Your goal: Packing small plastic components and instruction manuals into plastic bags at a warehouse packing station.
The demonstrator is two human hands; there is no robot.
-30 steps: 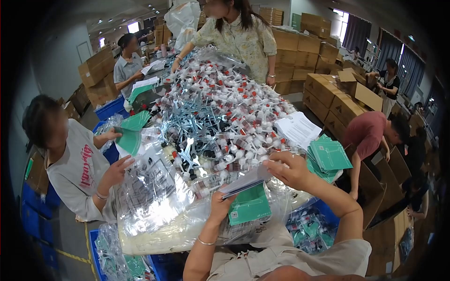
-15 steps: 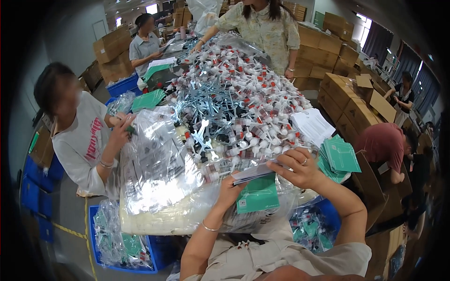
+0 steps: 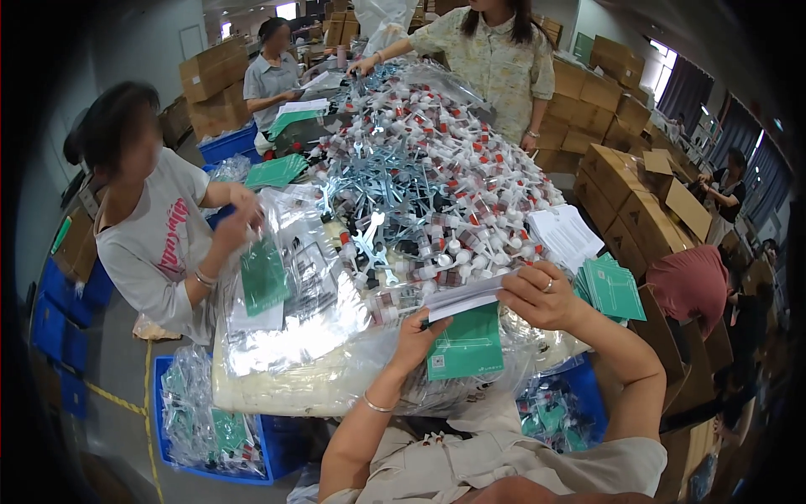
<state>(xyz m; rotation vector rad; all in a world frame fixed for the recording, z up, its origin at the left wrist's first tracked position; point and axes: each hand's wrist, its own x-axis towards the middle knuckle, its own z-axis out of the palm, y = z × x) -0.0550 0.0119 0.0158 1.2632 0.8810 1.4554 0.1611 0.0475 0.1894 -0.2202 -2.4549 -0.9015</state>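
Above the near edge of the table, my left hand (image 3: 417, 338) is closed on a green printed card (image 3: 466, 346) and the left end of some white paper sheets (image 3: 468, 294). The sheets lie across the card's top edge. My right hand (image 3: 541, 296) pinches the right end of the same sheets between thumb and fingers. Just beyond my hands spreads a heap of small clear bottles (image 3: 478, 197) with white nozzles and red parts. Metal open-end wrenches (image 3: 374, 239) lie in its left part. A fanned stack of green cards (image 3: 611, 287) sits right of my right hand.
White printed sheets (image 3: 564, 233) rest at the heap's right side. Clear plastic bags (image 3: 294, 332) cover the table's left part. Blue bins (image 3: 269, 454) with packed bags stand below. A co-worker at left (image 3: 159, 227) handles a bag; two more stand at the far side. Cartons (image 3: 621, 193) fill the right.
The white sheets have tilted up a little, showing more of their face. The left co-worker's hands have moved, and a green card now shows in the clear plastic below them.
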